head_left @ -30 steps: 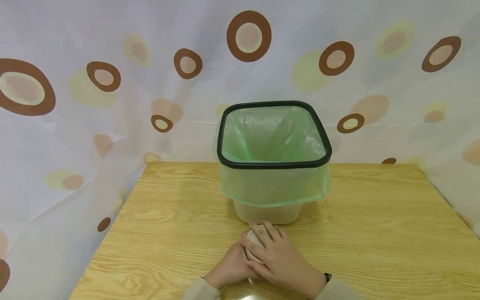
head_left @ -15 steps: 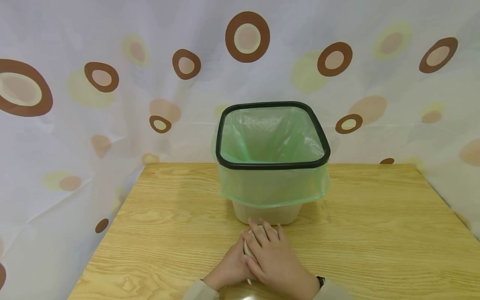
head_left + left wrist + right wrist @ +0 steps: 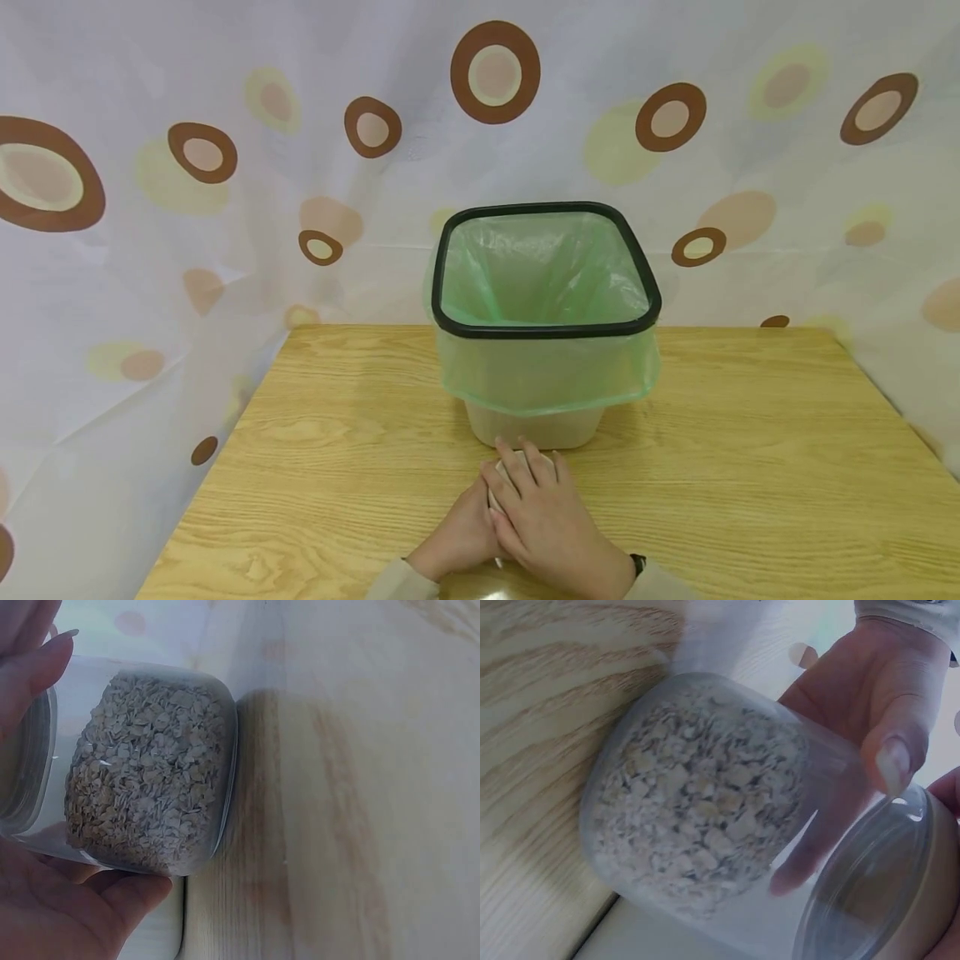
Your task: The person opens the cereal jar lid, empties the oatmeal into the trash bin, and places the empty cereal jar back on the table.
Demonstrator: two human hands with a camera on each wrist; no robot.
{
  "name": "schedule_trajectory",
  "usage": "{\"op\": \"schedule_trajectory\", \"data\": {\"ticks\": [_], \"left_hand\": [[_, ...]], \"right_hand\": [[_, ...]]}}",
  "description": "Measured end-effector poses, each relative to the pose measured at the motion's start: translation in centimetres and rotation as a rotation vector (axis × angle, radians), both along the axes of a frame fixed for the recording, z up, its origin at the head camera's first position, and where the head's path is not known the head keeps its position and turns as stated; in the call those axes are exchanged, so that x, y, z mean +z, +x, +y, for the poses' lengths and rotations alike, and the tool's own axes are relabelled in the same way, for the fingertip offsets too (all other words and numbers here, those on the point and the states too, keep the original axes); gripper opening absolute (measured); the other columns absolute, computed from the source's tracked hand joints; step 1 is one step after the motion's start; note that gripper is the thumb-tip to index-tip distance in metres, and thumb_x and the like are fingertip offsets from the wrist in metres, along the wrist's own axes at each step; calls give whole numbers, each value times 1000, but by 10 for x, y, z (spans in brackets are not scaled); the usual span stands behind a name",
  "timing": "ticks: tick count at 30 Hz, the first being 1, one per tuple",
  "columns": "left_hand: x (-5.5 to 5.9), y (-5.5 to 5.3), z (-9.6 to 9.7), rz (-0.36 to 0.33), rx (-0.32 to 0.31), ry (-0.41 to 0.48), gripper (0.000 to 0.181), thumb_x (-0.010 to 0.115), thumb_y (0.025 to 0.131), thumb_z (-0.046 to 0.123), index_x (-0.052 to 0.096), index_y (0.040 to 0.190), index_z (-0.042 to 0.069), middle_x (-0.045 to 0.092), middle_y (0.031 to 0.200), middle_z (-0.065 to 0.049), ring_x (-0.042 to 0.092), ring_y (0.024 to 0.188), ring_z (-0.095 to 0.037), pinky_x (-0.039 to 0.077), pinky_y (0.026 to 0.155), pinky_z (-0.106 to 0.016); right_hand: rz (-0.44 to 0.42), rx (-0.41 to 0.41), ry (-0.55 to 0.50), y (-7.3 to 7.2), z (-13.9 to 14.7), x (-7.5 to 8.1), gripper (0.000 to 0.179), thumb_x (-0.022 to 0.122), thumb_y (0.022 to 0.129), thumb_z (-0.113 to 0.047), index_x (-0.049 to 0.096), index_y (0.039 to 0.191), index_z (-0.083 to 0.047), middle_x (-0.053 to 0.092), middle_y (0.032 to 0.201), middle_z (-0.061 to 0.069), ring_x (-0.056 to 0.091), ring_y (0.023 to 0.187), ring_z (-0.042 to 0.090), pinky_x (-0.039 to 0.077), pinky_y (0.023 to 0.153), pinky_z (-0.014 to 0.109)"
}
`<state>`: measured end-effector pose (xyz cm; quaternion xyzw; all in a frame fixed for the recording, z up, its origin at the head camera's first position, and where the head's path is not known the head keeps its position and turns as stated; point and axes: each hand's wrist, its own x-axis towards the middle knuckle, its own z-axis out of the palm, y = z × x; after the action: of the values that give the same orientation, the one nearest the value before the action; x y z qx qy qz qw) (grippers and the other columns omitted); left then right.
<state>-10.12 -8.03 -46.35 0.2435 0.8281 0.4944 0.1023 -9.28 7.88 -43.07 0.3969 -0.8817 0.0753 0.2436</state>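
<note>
Brown-ringed circles [image 3: 495, 72] dot the pale backdrop [image 3: 390, 50] behind my wooden desk [image 3: 337, 417], where a black-rimmed bin [image 3: 536, 429] wears a green liner [image 3: 551, 375]. Just before it, a clear jar [image 3: 705, 802] of flakes [image 3: 150, 772] stands upright, my left grip [image 3: 467, 529] curled round its side, my right grip [image 3: 551, 521] clasping the lid [image 3: 936, 892].

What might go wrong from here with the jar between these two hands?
If the lid under the right hand came off suddenly, the jar might jerk and spill flakes onto the table. The smooth-looking jar could also slip or twist in the left hand. The bin stands just beyond the hands, so a forward jolt may bump it.
</note>
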Motion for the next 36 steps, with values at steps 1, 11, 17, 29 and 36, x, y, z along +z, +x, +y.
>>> {"op": "schedule_trajectory", "data": {"ticks": [1, 11, 17, 29, 36], "left_hand": [[0, 0, 0, -1, 2, 0, 79, 73, 85, 25, 30, 146, 0, 45, 143, -14, 47, 127, -25, 41, 103, -36], [-2, -3, 1, 115, -53, -76, 74, 75, 85, 26, 37, 144, 2, 44, 144, -11, 46, 128, -21, 39, 105, -33], [-2, -1, 0, -46, -18, 51, 88, 75, 85, 29, 23, 149, 0, 38, 149, -11, 43, 133, -22, 36, 106, -34], [0, 0, 0, -6, 22, 8, 79, 70, 90, 26, 25, 146, -6, 46, 142, -18, 48, 128, -30, 41, 103, -39], [-1, 1, 0, -27, 25, 26, 79, 70, 89, 26, 25, 146, -4, 48, 140, -17, 50, 125, -27, 43, 101, -35]], "right_hand": [[4, 9, -3, -1, 1, -1, 44, 34, 104, -35, 62, 126, -9, 52, 137, 18, 51, 116, 40, 43, 82, 57], [51, 126, -47, -10, 7, -5, 45, 28, 105, -35, 59, 126, -10, 52, 137, 14, 50, 118, 35, 44, 82, 52], [-38, 92, 9, -5, 7, 2, 47, 39, 103, -34, 56, 135, -4, 48, 144, 12, 46, 126, 37, 44, 85, 62], [-100, -62, 15, 6, -3, 4, 46, 57, 90, -27, 59, 130, -3, 47, 141, 25, 45, 125, 45, 40, 83, 71], [-52, -25, 23, 2, 0, -2, 44, 50, 97, -31, 59, 130, -5, 49, 140, 21, 49, 123, 40, 44, 85, 62]]}}
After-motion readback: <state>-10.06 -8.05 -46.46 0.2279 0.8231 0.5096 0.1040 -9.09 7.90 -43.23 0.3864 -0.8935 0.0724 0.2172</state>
